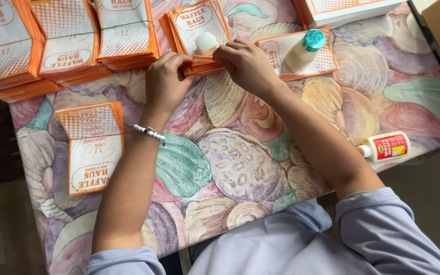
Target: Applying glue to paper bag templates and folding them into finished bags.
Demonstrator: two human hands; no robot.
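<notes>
Both hands pinch edge of top orange paper bag (198, 23) in small stack: left hand (165, 81), right hand (245, 63). Glue stick (206, 43) just beyond fingertips. Step, likely: folding/sealing flap. Next needs firm, even press.

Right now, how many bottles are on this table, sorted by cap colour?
Teal-capped bottle, lying on a paper bag: 1
White-capped bottle with a red label, lying at the table edge: 1
Cream-topped bottle, beside the right hand: 1
Total: 3
</notes>
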